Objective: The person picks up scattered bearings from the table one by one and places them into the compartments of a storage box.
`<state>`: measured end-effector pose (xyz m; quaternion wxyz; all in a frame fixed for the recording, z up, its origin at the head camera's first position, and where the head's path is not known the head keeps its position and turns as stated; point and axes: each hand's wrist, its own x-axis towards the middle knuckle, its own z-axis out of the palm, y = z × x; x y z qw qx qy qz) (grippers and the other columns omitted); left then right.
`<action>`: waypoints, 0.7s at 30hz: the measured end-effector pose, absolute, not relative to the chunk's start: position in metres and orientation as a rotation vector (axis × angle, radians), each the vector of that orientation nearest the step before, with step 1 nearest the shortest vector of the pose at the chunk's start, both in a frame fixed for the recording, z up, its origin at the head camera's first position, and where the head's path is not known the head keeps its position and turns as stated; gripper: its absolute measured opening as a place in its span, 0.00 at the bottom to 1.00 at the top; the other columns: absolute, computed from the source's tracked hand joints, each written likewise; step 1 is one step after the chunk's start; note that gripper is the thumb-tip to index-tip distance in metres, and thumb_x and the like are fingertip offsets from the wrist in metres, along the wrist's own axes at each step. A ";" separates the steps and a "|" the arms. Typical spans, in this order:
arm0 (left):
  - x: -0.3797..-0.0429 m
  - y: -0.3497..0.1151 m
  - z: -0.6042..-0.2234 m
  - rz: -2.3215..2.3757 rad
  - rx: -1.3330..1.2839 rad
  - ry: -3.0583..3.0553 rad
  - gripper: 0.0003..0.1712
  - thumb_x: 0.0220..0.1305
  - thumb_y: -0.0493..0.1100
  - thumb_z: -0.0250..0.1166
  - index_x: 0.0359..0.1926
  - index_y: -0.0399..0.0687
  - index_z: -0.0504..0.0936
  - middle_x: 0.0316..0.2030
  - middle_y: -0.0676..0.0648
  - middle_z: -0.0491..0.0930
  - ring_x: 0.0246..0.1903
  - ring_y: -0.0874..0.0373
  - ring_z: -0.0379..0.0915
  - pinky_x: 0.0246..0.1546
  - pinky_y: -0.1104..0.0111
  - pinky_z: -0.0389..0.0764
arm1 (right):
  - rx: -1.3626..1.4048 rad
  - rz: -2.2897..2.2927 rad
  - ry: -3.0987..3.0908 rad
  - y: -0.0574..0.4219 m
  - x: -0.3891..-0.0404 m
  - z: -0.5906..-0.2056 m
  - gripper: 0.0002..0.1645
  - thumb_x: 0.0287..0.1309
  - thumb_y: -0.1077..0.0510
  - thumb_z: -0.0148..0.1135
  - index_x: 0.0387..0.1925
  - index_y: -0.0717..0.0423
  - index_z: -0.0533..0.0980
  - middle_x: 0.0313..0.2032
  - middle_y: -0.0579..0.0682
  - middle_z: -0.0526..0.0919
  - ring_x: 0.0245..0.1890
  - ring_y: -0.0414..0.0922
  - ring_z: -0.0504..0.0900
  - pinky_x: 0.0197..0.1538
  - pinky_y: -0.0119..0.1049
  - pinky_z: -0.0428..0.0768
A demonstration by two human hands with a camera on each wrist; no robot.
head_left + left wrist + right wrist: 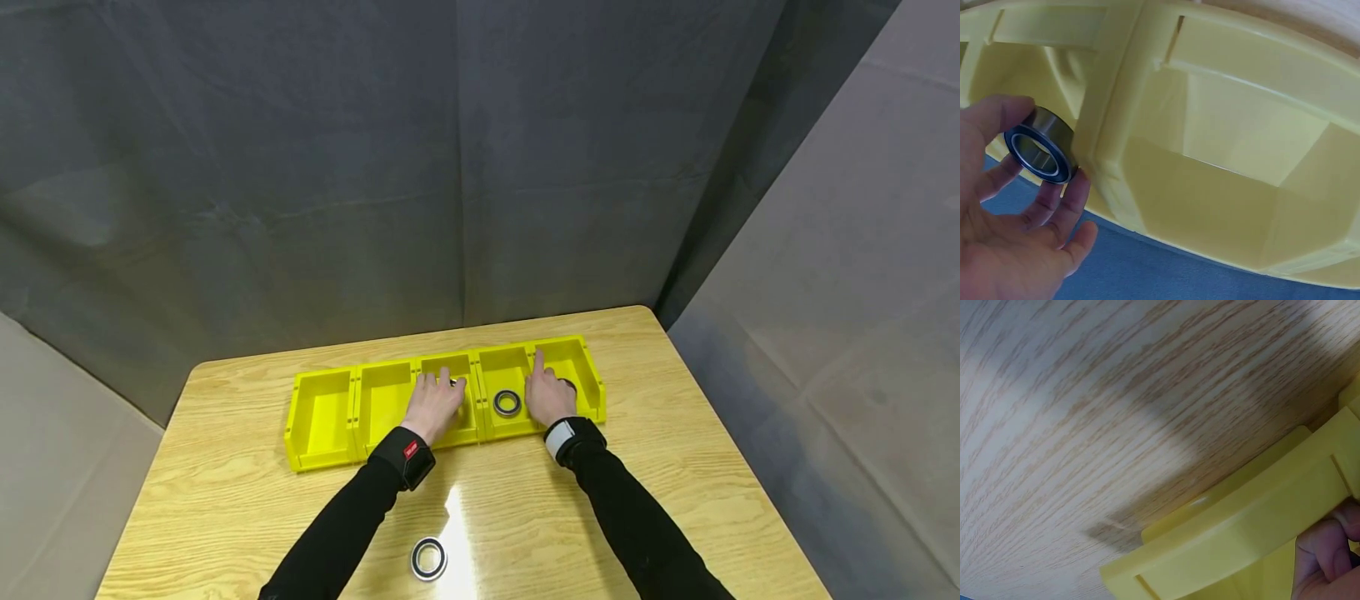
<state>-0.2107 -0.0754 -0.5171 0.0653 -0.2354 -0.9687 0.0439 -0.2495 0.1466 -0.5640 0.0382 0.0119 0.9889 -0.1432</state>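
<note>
In the head view my left hand [436, 404] is over the middle compartment of a yellow bin row [322, 417]. It pinches a ball bearing [1041, 145] between thumb and fingertips, held tilted beside a divider in the left wrist view. My right hand [551, 395] lies over the divider between the two rightmost compartments, its index finger stretched toward the back. In the right wrist view its other fingers [1329, 550] look bent near the bin's wall; whether they hold anything I cannot tell. A dark ring [570, 384] shows partly behind this hand. Another bearing [507, 403] lies in the compartment between the hands.
One more bearing [429, 558] lies on the wooden table [225, 517] near its front edge, beside the left forearm. The bin row stands toward the table's back edge. A grey curtain [337, 167] hangs behind, and pale panels [847, 333] flank the sides.
</note>
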 end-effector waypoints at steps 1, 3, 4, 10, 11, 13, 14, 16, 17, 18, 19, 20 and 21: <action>-0.212 -0.075 -0.518 0.148 -0.705 -2.933 0.18 0.62 0.40 0.71 0.53 0.46 0.80 0.45 0.37 0.78 0.40 0.39 0.80 0.49 0.51 0.79 | 0.037 -0.440 3.033 0.146 -0.249 -0.564 0.38 0.76 0.49 0.46 0.79 0.56 0.48 0.49 0.62 0.83 0.28 0.56 0.82 0.36 0.52 0.82; -0.215 -0.075 -0.520 0.172 -0.694 -2.953 0.19 0.62 0.38 0.70 0.54 0.47 0.80 0.47 0.37 0.78 0.41 0.39 0.80 0.50 0.52 0.79 | 0.039 -0.444 3.033 0.146 -0.249 -0.563 0.38 0.76 0.49 0.47 0.78 0.56 0.48 0.49 0.62 0.83 0.28 0.57 0.83 0.36 0.52 0.82; -0.216 -0.074 -0.521 0.186 -0.689 -2.964 0.20 0.62 0.37 0.70 0.55 0.47 0.80 0.47 0.37 0.78 0.42 0.39 0.79 0.51 0.52 0.79 | 0.041 -0.444 3.033 0.146 -0.249 -0.563 0.38 0.76 0.49 0.46 0.78 0.56 0.48 0.49 0.62 0.83 0.29 0.57 0.83 0.36 0.53 0.82; -0.220 -0.071 -0.527 0.269 -0.684 -2.995 0.22 0.61 0.33 0.69 0.56 0.50 0.81 0.48 0.38 0.78 0.44 0.40 0.80 0.51 0.54 0.79 | 0.061 -0.442 3.023 0.146 -0.250 -0.564 0.37 0.77 0.49 0.46 0.79 0.55 0.47 0.51 0.63 0.82 0.32 0.58 0.83 0.39 0.53 0.82; -0.220 -0.071 -0.528 0.280 -0.685 -2.990 0.21 0.61 0.33 0.69 0.55 0.50 0.81 0.47 0.38 0.79 0.43 0.41 0.80 0.51 0.54 0.79 | 0.062 -0.442 3.021 0.146 -0.250 -0.564 0.37 0.77 0.49 0.46 0.79 0.55 0.47 0.51 0.63 0.82 0.32 0.58 0.84 0.39 0.54 0.82; -0.221 -0.069 -0.528 0.306 -0.689 -2.989 0.20 0.61 0.34 0.70 0.54 0.50 0.82 0.47 0.39 0.79 0.43 0.41 0.80 0.50 0.55 0.80 | 0.063 -0.443 3.017 0.146 -0.250 -0.565 0.38 0.77 0.49 0.45 0.79 0.55 0.47 0.51 0.63 0.82 0.32 0.58 0.83 0.39 0.54 0.82; -0.221 -0.068 -0.527 0.322 -0.693 -2.990 0.19 0.61 0.35 0.70 0.54 0.50 0.82 0.47 0.38 0.79 0.43 0.42 0.80 0.50 0.55 0.80 | 0.063 -0.440 3.017 0.146 -0.251 -0.566 0.38 0.77 0.49 0.45 0.79 0.55 0.47 0.51 0.63 0.82 0.32 0.58 0.84 0.39 0.54 0.82; -0.221 -0.066 -0.527 0.340 -0.691 -3.008 0.18 0.62 0.36 0.69 0.54 0.50 0.82 0.48 0.39 0.79 0.44 0.42 0.80 0.51 0.55 0.79 | 0.061 -0.438 3.017 0.146 -0.251 -0.566 0.38 0.77 0.49 0.45 0.79 0.55 0.47 0.51 0.63 0.82 0.31 0.58 0.83 0.39 0.53 0.82; -0.221 -0.066 -0.527 0.343 -0.689 -3.025 0.18 0.63 0.36 0.69 0.55 0.51 0.82 0.49 0.39 0.79 0.45 0.42 0.80 0.53 0.55 0.79 | 0.060 -0.438 3.018 0.146 -0.251 -0.567 0.38 0.77 0.49 0.45 0.79 0.55 0.47 0.51 0.63 0.82 0.31 0.58 0.83 0.39 0.53 0.82; -0.221 -0.065 -0.526 0.350 -0.688 -3.043 0.18 0.64 0.37 0.68 0.55 0.51 0.82 0.50 0.39 0.79 0.46 0.42 0.80 0.54 0.55 0.78 | 0.061 -0.436 3.019 0.146 -0.251 -0.567 0.38 0.77 0.49 0.45 0.79 0.55 0.47 0.51 0.63 0.82 0.31 0.57 0.83 0.39 0.53 0.82; -0.221 -0.064 -0.526 0.353 -0.683 -3.065 0.18 0.65 0.37 0.67 0.56 0.51 0.82 0.51 0.39 0.78 0.47 0.42 0.80 0.55 0.55 0.78 | 0.062 -0.434 3.021 0.146 -0.251 -0.567 0.37 0.77 0.49 0.45 0.79 0.55 0.47 0.51 0.63 0.82 0.31 0.57 0.83 0.38 0.53 0.83; -0.221 -0.063 -0.526 0.349 -0.677 -3.082 0.18 0.66 0.37 0.66 0.56 0.51 0.82 0.52 0.39 0.78 0.48 0.41 0.80 0.56 0.55 0.77 | 0.062 -0.431 3.022 0.146 -0.251 -0.567 0.37 0.77 0.49 0.45 0.78 0.55 0.47 0.51 0.63 0.82 0.31 0.57 0.83 0.38 0.53 0.83; -0.221 -0.063 -0.527 0.344 -0.668 -3.097 0.17 0.66 0.37 0.66 0.56 0.52 0.82 0.52 0.39 0.78 0.49 0.41 0.79 0.56 0.55 0.76 | 0.061 -0.432 3.023 0.146 -0.251 -0.567 0.37 0.77 0.49 0.45 0.78 0.55 0.47 0.51 0.63 0.82 0.30 0.57 0.83 0.38 0.53 0.83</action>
